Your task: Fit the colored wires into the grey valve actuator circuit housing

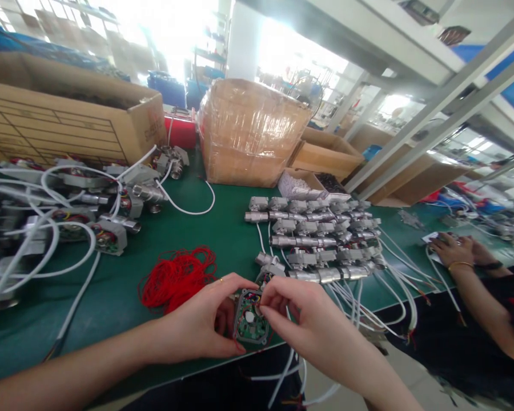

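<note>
While clasping a grey metal housing (252, 317) in the left hand (203, 319), holds the right hand (312, 314) over the right side of the green circuit board (245, 331) inside it. Left fingers wrapped round the housing, forefinger at the far rim, thumb at the near corner. Right thumb and forefinger drawn together beside the coloured wires (252, 297); cannot tell whether pinching one.

On the cardboard box (47, 128) at the left, dark printed lines in a ruled panel, plus lettering near the right-hand corner, too blurred to read. Behind the middle, a large carton (252, 134) wrapped in glossy clear film.

Housing placed near the front edge of the green worktop (231, 228), open face up towards the head camera, long axis running roughly straight away from the body. Just beyond, a metal pipe fitting (265, 260); cannot tell whether joined to it.

Widest bare stretch beyond the left hand, between a bundle of red wire (175, 279) and three rows of grey units (307, 228). Tighter on the right, with those rows close to the knuckles and white cables (351, 302) trailing over the front edge. Farther right, well apart, a co-worker's hands (452, 251).
</note>
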{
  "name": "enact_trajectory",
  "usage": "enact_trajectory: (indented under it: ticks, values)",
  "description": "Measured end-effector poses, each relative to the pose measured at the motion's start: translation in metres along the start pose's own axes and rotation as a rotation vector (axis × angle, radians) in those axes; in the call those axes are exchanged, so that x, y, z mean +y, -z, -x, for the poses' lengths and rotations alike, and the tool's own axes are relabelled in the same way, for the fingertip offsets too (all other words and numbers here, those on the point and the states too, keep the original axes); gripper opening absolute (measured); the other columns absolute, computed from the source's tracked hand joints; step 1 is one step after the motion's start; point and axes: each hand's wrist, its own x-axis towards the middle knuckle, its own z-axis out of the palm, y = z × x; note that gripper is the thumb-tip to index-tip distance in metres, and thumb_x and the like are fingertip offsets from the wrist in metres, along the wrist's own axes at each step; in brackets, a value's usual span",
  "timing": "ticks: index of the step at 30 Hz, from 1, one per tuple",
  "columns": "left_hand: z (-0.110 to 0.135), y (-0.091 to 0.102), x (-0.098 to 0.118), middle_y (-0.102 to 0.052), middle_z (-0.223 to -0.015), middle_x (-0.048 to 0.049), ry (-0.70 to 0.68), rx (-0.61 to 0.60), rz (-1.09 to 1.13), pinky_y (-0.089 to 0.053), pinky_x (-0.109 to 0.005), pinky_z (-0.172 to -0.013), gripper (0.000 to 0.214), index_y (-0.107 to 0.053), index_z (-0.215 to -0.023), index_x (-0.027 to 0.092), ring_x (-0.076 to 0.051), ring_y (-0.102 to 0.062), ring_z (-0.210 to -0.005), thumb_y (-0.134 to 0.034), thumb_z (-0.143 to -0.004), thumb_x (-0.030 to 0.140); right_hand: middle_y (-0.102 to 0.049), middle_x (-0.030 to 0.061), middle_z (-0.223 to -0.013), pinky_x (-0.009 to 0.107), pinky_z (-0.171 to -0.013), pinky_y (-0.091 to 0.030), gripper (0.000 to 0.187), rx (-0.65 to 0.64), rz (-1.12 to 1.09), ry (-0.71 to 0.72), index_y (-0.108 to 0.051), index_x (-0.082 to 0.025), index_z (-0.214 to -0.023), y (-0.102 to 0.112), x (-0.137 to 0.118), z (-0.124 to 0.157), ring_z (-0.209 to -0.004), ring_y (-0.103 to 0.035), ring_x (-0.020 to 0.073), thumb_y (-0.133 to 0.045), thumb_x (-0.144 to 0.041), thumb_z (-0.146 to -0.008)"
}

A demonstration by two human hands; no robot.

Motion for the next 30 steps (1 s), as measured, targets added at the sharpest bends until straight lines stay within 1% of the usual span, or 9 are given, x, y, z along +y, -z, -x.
enact_trajectory:
  ticks: [3,5,7,10,12,15,21,26,30]
  values:
    - [0.003,0.000,0.006,-0.063,-0.089,0.0015,-0.005,-0.001,0.012,-0.045,-0.020,-0.054,0.064,-0.055,-0.126,0.021,-0.016,-0.062,-0.070,-0.084,-0.069,0.025,-0.062,-0.0037,-0.071,0.022,-0.061,-0.040,0.015,-0.002,0.031,0.012,-0.064,-0.019,-0.076,0.002,0.004,-0.005,-0.067,-0.058,0.0108,-0.061,-0.007,-0.085]
    - [0.003,0.001,0.009,-0.062,-0.099,-0.0014,-0.014,0.010,0.037,-0.048,-0.021,-0.056,0.051,-0.057,-0.124,0.021,-0.016,-0.063,-0.072,-0.078,-0.080,0.038,-0.062,-0.0034,-0.071,0.023,-0.061,-0.041,0.016,0.009,0.043,0.047,-0.065,-0.019,-0.076,0.003,0.006,-0.006,-0.067,-0.058,0.0114,-0.061,-0.007,-0.085]
    - [0.002,0.001,0.010,-0.060,-0.104,-0.0027,-0.026,0.026,0.060,-0.049,-0.021,-0.054,0.040,-0.060,-0.120,0.021,-0.013,-0.063,-0.068,-0.063,-0.093,0.050,-0.062,-0.0033,-0.070,0.023,-0.060,-0.041,0.016,0.017,0.046,0.088,-0.067,-0.020,-0.076,0.004,0.008,-0.008,-0.065,-0.058,0.0118,-0.062,-0.008,-0.086]
    - [0.000,0.000,0.011,-0.059,-0.098,-0.0014,-0.022,0.049,0.059,-0.048,-0.020,-0.052,0.045,-0.064,-0.115,0.020,-0.011,-0.061,-0.060,-0.049,-0.100,0.060,-0.063,-0.0031,-0.069,0.024,-0.059,-0.042,0.016,0.016,0.063,0.111,-0.067,-0.020,-0.076,0.004,0.009,-0.011,-0.065,-0.058,0.0121,-0.063,-0.007,-0.086]
    - [0.000,-0.001,0.011,-0.059,-0.092,-0.0004,-0.018,0.066,0.062,-0.046,-0.019,-0.050,0.049,-0.065,-0.114,0.021,-0.010,-0.060,-0.058,-0.046,-0.101,0.064,-0.063,-0.0026,-0.070,0.024,-0.060,-0.042,0.016,0.010,0.086,0.099,-0.067,-0.019,-0.076,0.003,0.009,-0.014,-0.066,-0.059,0.0123,-0.064,-0.007,-0.087]
    - [0.000,-0.003,0.008,-0.059,-0.093,-0.0009,-0.009,0.093,0.085,-0.046,-0.018,-0.048,0.055,-0.067,-0.114,0.020,-0.010,-0.059,-0.056,-0.046,-0.099,0.069,-0.064,-0.0018,-0.072,0.025,-0.062,-0.043,0.016,-0.006,0.112,0.065,-0.067,-0.018,-0.076,0.001,0.008,-0.017,-0.068,-0.060,0.0129,-0.064,-0.009,-0.088]
    - [0.000,-0.006,0.003,-0.059,-0.096,-0.0019,-0.027,0.113,0.086,-0.047,-0.016,-0.047,0.052,-0.068,-0.114,0.021,-0.009,-0.059,-0.057,-0.049,-0.099,0.067,-0.067,0.0005,-0.074,0.025,-0.061,-0.043,0.015,-0.021,0.108,0.058,-0.074,-0.018,-0.078,0.003,0.007,-0.017,-0.069,-0.062,0.0137,-0.067,-0.010,-0.088]
    - [0.000,-0.006,0.001,-0.059,-0.098,-0.0021,-0.048,0.130,0.086,-0.045,-0.014,-0.045,0.045,-0.070,-0.116,0.022,-0.007,-0.057,-0.055,-0.048,-0.102,0.059,-0.070,0.0036,-0.079,0.029,-0.067,-0.047,0.019,-0.081,0.165,0.034,-0.078,-0.017,-0.079,0.010,0.005,-0.017,-0.075,-0.065,0.0167,-0.065,-0.015,-0.093]
    - [-0.001,-0.006,-0.002,-0.058,-0.096,-0.0016,-0.066,0.126,0.084,-0.043,-0.012,-0.043,0.039,-0.071,-0.116,0.022,-0.005,-0.054,-0.053,-0.049,-0.103,0.052,-0.071,0.0033,-0.082,0.028,-0.072,-0.048,0.017,-0.070,0.148,0.021,-0.079,-0.017,-0.081,0.016,0.000,-0.024,-0.079,-0.065,0.0155,-0.066,-0.014,-0.093]
